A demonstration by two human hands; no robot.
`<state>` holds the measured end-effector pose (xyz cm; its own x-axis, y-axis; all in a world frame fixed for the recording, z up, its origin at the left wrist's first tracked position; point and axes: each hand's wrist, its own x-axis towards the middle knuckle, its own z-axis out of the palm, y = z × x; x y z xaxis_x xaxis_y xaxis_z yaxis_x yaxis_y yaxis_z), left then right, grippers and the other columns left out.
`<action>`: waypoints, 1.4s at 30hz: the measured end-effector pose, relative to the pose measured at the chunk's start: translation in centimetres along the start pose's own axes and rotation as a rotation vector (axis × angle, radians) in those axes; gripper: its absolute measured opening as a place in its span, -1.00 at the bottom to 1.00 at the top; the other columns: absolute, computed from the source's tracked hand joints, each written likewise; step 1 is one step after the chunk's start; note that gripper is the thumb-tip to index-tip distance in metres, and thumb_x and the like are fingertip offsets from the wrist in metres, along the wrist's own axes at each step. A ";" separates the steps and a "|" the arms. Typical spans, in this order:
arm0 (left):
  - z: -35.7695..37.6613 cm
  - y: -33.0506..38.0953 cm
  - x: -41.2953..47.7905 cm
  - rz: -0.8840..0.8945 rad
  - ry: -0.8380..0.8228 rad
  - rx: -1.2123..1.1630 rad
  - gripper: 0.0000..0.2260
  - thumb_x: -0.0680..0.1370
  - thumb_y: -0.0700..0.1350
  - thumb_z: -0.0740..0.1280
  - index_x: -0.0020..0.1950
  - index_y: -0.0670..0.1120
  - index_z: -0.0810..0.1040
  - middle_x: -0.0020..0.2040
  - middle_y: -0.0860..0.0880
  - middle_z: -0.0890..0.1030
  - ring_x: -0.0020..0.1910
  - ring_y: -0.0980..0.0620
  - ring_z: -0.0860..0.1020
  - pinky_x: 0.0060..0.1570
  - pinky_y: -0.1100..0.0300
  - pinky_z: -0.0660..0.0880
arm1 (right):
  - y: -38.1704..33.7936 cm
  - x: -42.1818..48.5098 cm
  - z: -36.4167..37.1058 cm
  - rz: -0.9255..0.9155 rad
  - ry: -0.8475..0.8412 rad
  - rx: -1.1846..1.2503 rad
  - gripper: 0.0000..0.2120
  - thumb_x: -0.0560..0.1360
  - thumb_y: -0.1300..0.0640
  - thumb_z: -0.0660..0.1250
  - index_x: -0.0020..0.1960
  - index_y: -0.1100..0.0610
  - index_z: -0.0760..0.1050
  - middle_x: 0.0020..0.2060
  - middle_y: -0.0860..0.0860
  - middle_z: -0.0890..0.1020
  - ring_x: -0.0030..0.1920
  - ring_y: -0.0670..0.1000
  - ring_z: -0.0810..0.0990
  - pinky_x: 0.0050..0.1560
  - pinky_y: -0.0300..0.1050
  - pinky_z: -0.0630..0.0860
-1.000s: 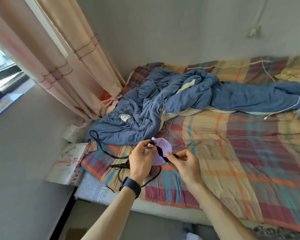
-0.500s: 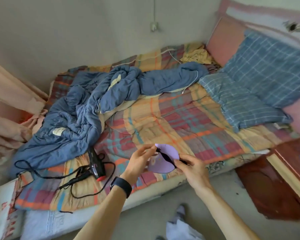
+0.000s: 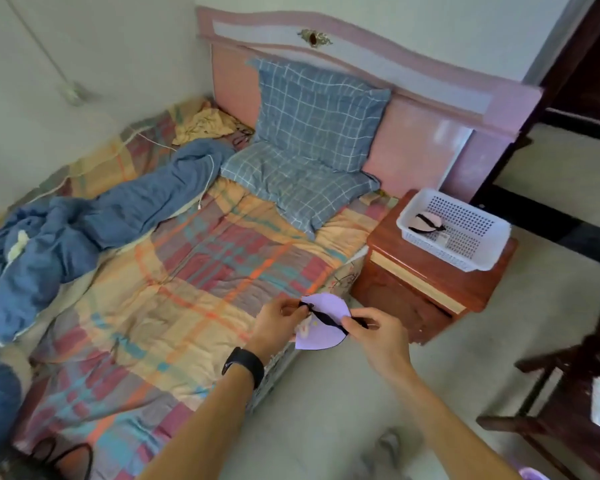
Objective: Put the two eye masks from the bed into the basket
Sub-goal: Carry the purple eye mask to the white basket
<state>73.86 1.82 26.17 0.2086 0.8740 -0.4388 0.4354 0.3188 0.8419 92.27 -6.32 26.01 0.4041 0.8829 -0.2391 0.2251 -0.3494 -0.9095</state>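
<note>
Both forearms are bare right up to the bottom edge of the view, with no sleeve showing on either one. The left hand (image 3: 279,318) has a black band (image 3: 244,364) strapped snugly around its wrist, broad and matte like a fitness tracker, though no screen or marking can be made out on it. The right hand (image 3: 378,336) and its wrist carry nothing, and the fingers (image 3: 355,315) show no rings; lower down something pale and blurred may be a foot, too smeared to tell.

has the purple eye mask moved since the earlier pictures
Yes. The purple eye mask, held in both hands, was over the foot end of the bed by the blue quilt; now it is off the bed's edge, near the nightstand with the basket.
</note>
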 end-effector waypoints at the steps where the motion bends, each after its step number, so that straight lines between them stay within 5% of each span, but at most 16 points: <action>1: 2.2 1.0 1.4 0.007 -0.017 0.043 -0.92 0.54 -0.10 0.38 -0.02 -0.06 0.64 -0.13 -0.03 0.69 -0.17 -0.05 0.65 -0.14 -0.02 0.65 | 0.6 1.1 -2.0 -0.002 0.021 -0.025 -0.86 0.39 0.10 0.50 -0.25 -0.14 0.65 -0.30 -0.21 0.72 -0.24 -0.24 0.62 -0.26 -0.39 0.42; 6: 12.5 6.1 6.5 0.058 -0.102 0.229 -0.97 0.53 -0.07 0.38 -0.08 0.01 0.61 -0.15 -0.01 0.68 -0.21 0.02 0.60 -0.06 0.08 0.55 | 4.4 6.9 -11.6 0.032 0.092 -0.172 -0.95 0.39 -0.02 0.47 -0.16 -0.08 0.69 -0.24 -0.21 0.72 -0.17 -0.18 0.63 -0.21 -0.42 0.41; 9: 17.1 8.0 9.5 0.077 -0.172 0.402 -0.91 0.52 0.00 0.36 -0.09 0.00 0.58 -0.11 -0.05 0.69 -0.12 -0.02 0.64 -0.01 0.09 0.54 | 6.4 10.2 -15.9 0.082 0.099 -0.184 -0.94 0.37 -0.02 0.45 -0.18 -0.07 0.68 -0.28 -0.23 0.71 -0.19 -0.15 0.65 -0.12 -0.18 0.53; 14: 22.5 10.4 15.1 0.108 -0.335 0.749 -0.62 0.56 0.01 0.25 0.36 -0.04 0.42 0.22 -0.07 0.61 0.21 -0.12 0.56 0.22 0.04 0.47 | 9.2 15.9 -21.5 0.210 0.175 -0.111 -0.96 0.38 0.05 0.46 -0.24 -0.06 0.65 -0.34 -0.07 0.73 -0.23 0.03 0.71 -0.08 0.02 0.62; 17: 25.3 11.9 19.3 0.156 -0.363 0.921 -0.50 0.52 0.02 0.24 0.45 -0.03 0.32 0.34 -0.14 0.52 0.31 -0.16 0.48 0.27 0.00 0.43 | 11.3 20.4 -23.8 0.360 0.236 0.118 -0.92 0.45 0.19 0.46 -0.21 0.07 0.63 -0.33 0.09 0.71 -0.31 0.08 0.69 -0.03 0.12 0.67; 21: 29.0 13.6 25.4 0.206 -0.329 1.057 -0.42 0.51 0.01 0.25 0.52 0.01 0.20 0.52 -0.13 0.31 0.48 -0.18 0.27 0.42 -0.11 0.29 | 14.0 28.0 -26.5 0.548 0.338 0.351 -0.88 0.48 0.32 0.44 -0.02 0.35 0.60 -0.17 0.20 0.63 -0.35 0.03 0.60 -0.27 -0.18 0.64; 26: 33.6 14.7 32.7 0.177 -0.267 1.089 -0.38 0.59 0.10 0.16 0.59 0.03 0.00 0.63 -0.07 -0.05 0.59 -0.16 -0.08 0.50 -0.22 -0.08 | 16.0 36.8 -28.9 0.668 0.386 0.252 -0.92 0.49 0.27 0.42 -0.04 0.24 0.55 -0.25 0.10 0.61 -0.35 0.02 0.60 -0.27 -0.13 0.55; 30: 35.5 14.6 36.9 0.098 -0.252 1.074 -0.31 0.58 0.13 0.14 0.59 0.06 -0.17 0.62 -0.06 -0.22 0.58 -0.17 -0.20 0.50 -0.27 -0.10 | 17.7 42.3 -29.9 0.730 0.277 -0.004 -0.93 0.46 0.18 0.39 -0.15 0.18 0.62 -0.25 0.13 0.70 -0.25 0.12 0.67 -0.07 0.14 0.66; 35: 36.8 14.6 40.8 -0.013 -0.201 1.044 -0.21 0.55 0.27 0.12 0.56 0.06 -0.31 0.58 -0.02 -0.33 0.57 -0.13 -0.27 0.48 -0.22 -0.26 | 19.1 48.2 -30.6 0.754 0.188 -0.151 -0.91 0.46 0.08 0.35 -0.06 0.05 0.58 -0.23 0.03 0.72 -0.15 0.10 0.71 -0.05 0.06 0.65; 42: 38.6 12.3 41.9 -0.117 -0.134 0.975 -0.13 0.53 0.29 0.14 0.52 0.00 -0.41 0.53 0.00 -0.42 0.55 -0.08 -0.32 0.49 -0.21 -0.30 | 22.4 53.2 -29.3 0.766 0.022 -0.292 -0.72 0.55 0.04 0.25 -0.12 0.22 0.61 -0.28 0.11 0.70 -0.28 0.09 0.65 -0.19 0.05 0.62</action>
<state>121.75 28.22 6.02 0.1896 0.7886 -0.5849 0.9772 -0.0937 0.1905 144.79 23.60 2.90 0.5560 0.3609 -0.7487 0.1006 -0.9234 -0.3704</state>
